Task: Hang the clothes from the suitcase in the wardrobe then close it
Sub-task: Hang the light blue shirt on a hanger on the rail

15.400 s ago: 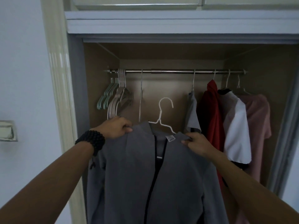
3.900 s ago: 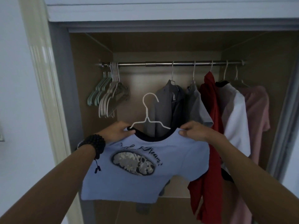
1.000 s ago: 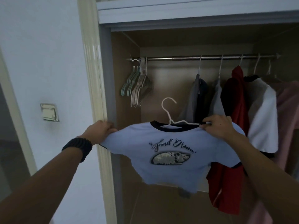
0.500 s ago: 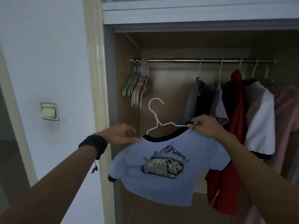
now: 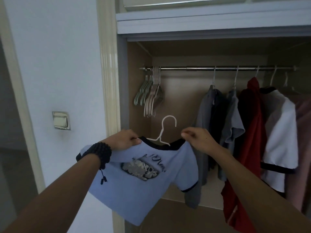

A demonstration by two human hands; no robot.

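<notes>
- Head camera view: both hands hold a light blue T-shirt (image 5: pixel 144 179) up in front of the open wardrobe (image 5: pixel 139 101).
- The left hand (image 5: pixel 123 139) grips the shirt's left shoulder at the dark collar, fingers curled over the cloth and thumb on top. A black bead bracelet (image 5: pixel 97 153) sits on that wrist.
- The right hand (image 5: pixel 197 137) pinches the shirt's right shoulder at the collar edge, fingers bent round the fabric.
- Between the two hands a white hanger (image 5: pixel 165 130) sits inside the neck of the shirt, its hook standing up above the collar and free of the rod.
- The shirt hangs down below both hands, with a sequin picture and script lettering on its front.
- Up above the hands runs the metal rod (image 5: pixel 218 68). A bunch of bare hangers (image 5: pixel 149 96) hangs from it above the left hand.
- Beyond the right hand, clothes hang on the rod: a grey jacket (image 5: pixel 204 115), a grey shirt (image 5: pixel 233 118), a red garment (image 5: pixel 252 123), a white shirt with dark trim (image 5: pixel 279 132), and a pink garment (image 5: pixel 303 132) at the far right edge.
- Out past the left hand, a wall switch (image 5: pixel 61 120) is fixed to the white wall.
</notes>
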